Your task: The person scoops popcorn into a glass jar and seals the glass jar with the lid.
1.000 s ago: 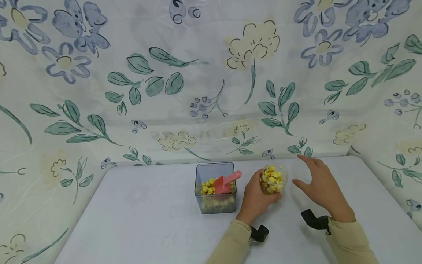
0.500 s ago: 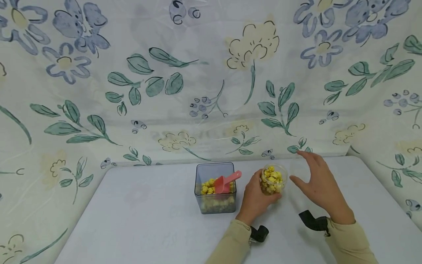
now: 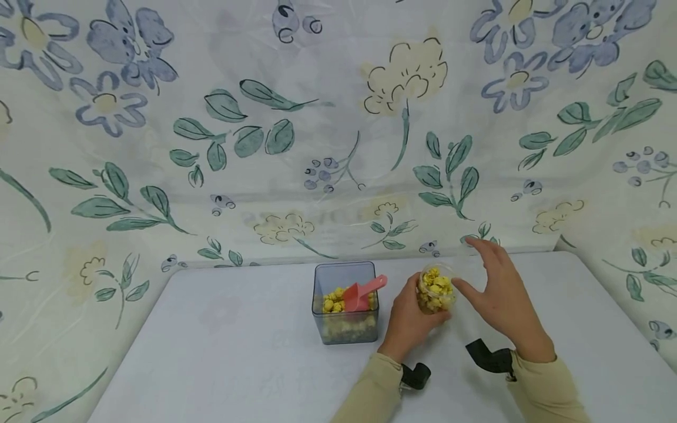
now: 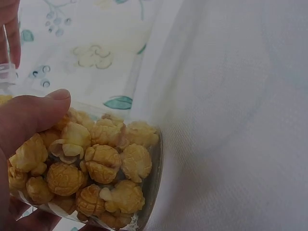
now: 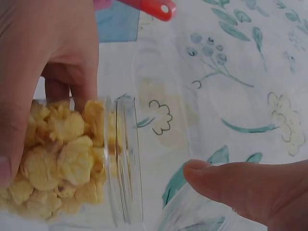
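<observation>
A clear plastic jar [image 3: 436, 292] full of yellow popcorn stands with its mouth uncovered on the right half of the table. My left hand [image 3: 414, 317] grips it round the side, thumb in front and fingers behind; the left wrist view shows the popcorn [image 4: 103, 163] through the wall. Just right of the jar's mouth, my right hand [image 3: 499, 296] holds a clear lid [image 5: 192, 211] between thumb and fingers. The lid is so transparent that only its faint edge shows, and the fingers behind it are hidden in the right wrist view. Popcorn reaches near the jar's threaded rim [image 5: 122, 159].
Left of the jar stands a square grey-blue see-through container [image 3: 346, 332] partly filled with popcorn. A pink scoop [image 3: 359, 295] lies in it, handle leaning over the right rim. The white table [image 3: 227, 346] ends at a flower-patterned cloth [image 3: 328, 117] behind.
My right hand has moved left with the lid, closer to the jar's mouth. My left hand and the jar have stayed in nearly the same place.
</observation>
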Demonstrator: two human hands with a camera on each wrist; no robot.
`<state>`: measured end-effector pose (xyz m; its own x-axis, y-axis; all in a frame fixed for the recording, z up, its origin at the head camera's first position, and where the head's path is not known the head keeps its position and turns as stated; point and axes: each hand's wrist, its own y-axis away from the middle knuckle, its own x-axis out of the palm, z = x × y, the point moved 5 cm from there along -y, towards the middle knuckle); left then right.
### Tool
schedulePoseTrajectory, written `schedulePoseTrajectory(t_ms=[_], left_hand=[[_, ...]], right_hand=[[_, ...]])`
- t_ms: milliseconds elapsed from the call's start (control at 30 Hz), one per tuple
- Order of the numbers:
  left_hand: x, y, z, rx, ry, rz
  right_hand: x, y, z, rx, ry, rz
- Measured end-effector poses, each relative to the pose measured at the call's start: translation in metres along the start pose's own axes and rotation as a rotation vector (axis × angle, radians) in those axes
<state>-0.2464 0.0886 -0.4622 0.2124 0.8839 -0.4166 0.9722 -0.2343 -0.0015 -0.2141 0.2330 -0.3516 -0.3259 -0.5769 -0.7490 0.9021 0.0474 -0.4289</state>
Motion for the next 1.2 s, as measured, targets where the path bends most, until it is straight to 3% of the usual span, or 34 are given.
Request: schedulePoseTrajectory(t_ms=[633,800,1033,1200], left_hand=[[0.002,0.000,0.002,-0.017,0.005,0.015],[0.002,0.000,0.002,-0.013,0.012,0.007],[0.003,-0.001,0.003,-0.002,0.004,0.010],[0.001,0.000,0.003,-0.003,0.006,0.012]], right_hand=[[0.012,0.000,0.004,0.033,-0.155,-0.160],[0.015,0.001,0.002,0.067,-0.210,-0.169],[0.019,0.000,0.001,0.021,-0.236,-0.170],[0.025,0.002,-0.001,0.047,-0.260,-0.139]])
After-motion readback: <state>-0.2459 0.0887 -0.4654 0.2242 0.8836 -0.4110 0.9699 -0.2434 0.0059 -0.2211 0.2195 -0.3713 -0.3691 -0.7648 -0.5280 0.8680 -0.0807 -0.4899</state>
